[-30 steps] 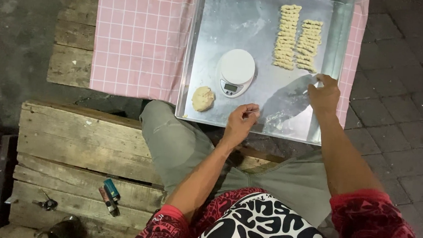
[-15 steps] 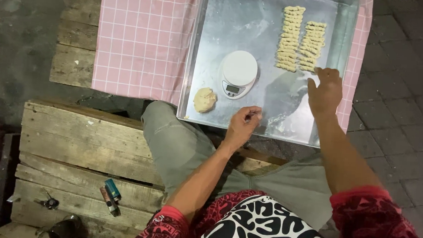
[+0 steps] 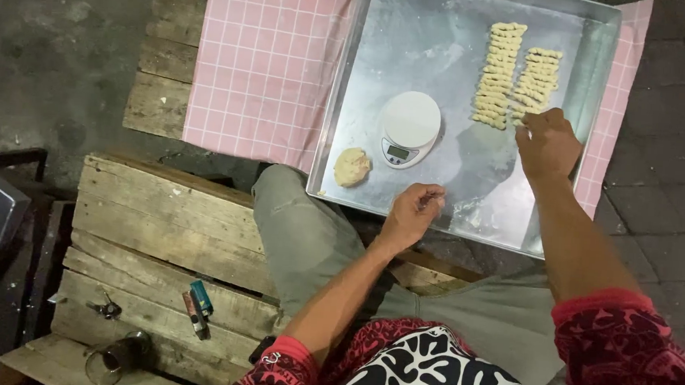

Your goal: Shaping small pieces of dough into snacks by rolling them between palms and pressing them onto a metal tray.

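Fingers [image 3: 527, 122] at dough strips [image 3: 495, 75], lying crosswise

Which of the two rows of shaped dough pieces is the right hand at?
The right hand is at the shorter row, nearer the tray's right wall; its fingers meet that row's near end. The longer row lies further left.

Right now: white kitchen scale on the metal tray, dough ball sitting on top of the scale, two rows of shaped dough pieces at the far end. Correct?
Not quite. The head view shows the dough ball lying on the metal tray beside the white kitchen scale, not on top of it; the platform is bare. The two rows of shaped dough pieces are at the far end, as you say.
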